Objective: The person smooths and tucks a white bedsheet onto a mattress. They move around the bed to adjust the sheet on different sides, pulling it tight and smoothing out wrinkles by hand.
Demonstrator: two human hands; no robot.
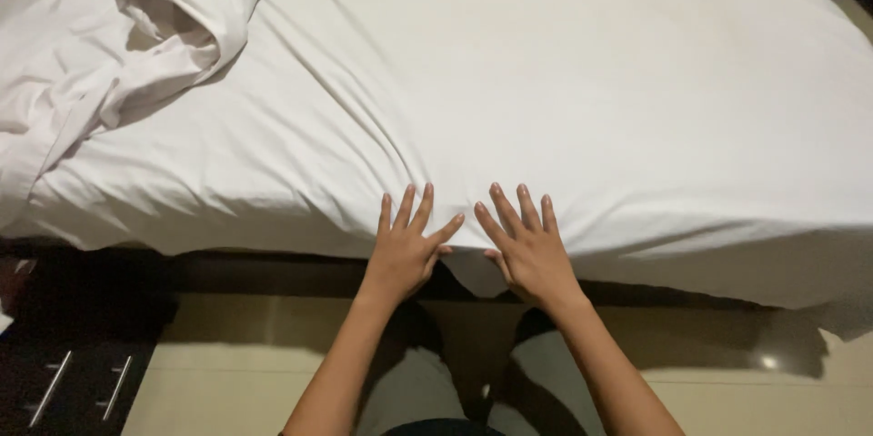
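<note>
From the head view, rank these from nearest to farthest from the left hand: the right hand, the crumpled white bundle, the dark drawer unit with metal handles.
1. The right hand, just beside the left hand, both flat on the white sheet at the bed's near edge.
2. The dark drawer unit, low on the floor to the left.
3. The crumpled bundle, at the bed's far left corner.

Two bare hands showed, a left hand (404, 250) and a right hand (529, 252), each with five spread fingers, ten in all. There was one bed (300, 270), covered by one flat white sheet (582, 81). One bunched heap of white bedding (118, 54) lay at its far left corner. One dark cabinet (73, 381) stood at lower left, carrying two metal bar handles (50, 389). Two legs in dark trousers (546, 372) appeared below the arms.
</note>
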